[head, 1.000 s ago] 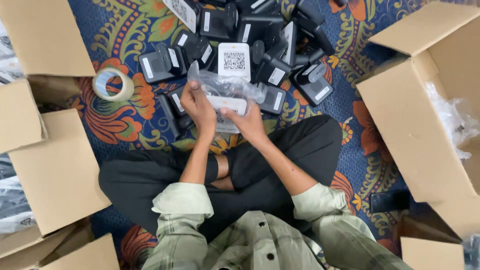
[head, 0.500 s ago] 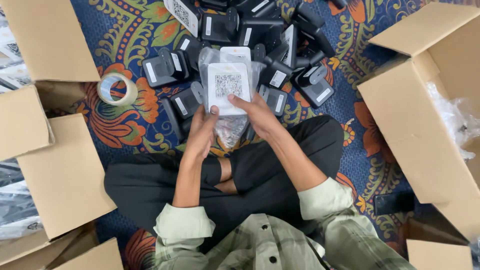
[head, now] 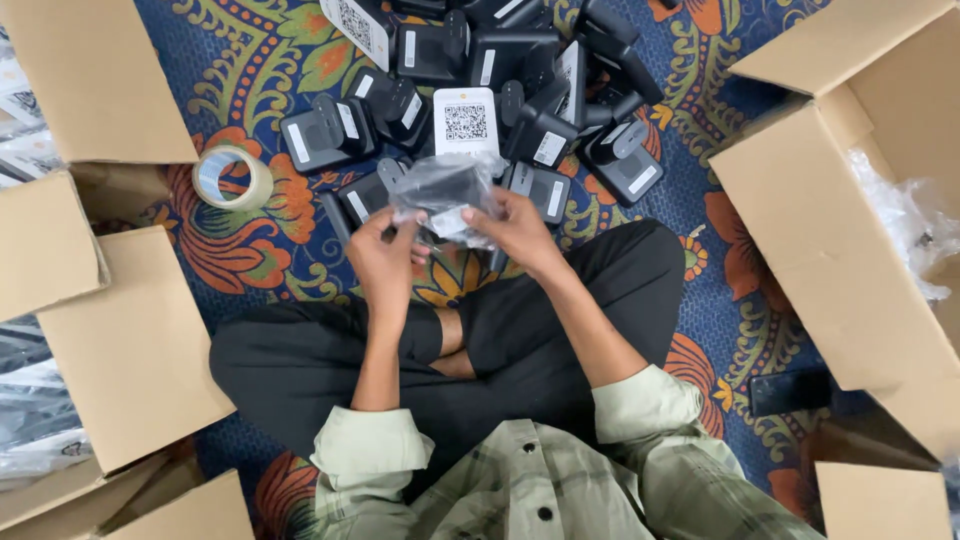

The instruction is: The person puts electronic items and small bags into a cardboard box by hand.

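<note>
I sit cross-legged on a patterned carpet. My left hand (head: 380, 255) and my right hand (head: 515, 225) both grip a clear plastic bag (head: 440, 195) with a black device inside, held just above my knees. Directly beyond the bag lies a pile of black devices (head: 500, 70), some showing white faces with square code labels (head: 466, 120). The bag hides the device's shape.
An open cardboard box (head: 850, 230) with clear plastic wrapping inside stands at the right. Flattened and open cardboard boxes (head: 110, 330) lie at the left. A roll of clear tape (head: 232, 176) rests on the carpet left of the pile. A dark phone (head: 790, 392) lies at lower right.
A white-faced device I held upright half a second ago is now inside the plastic bag, lowered between both hands. My hands have drawn closer to my knees.
</note>
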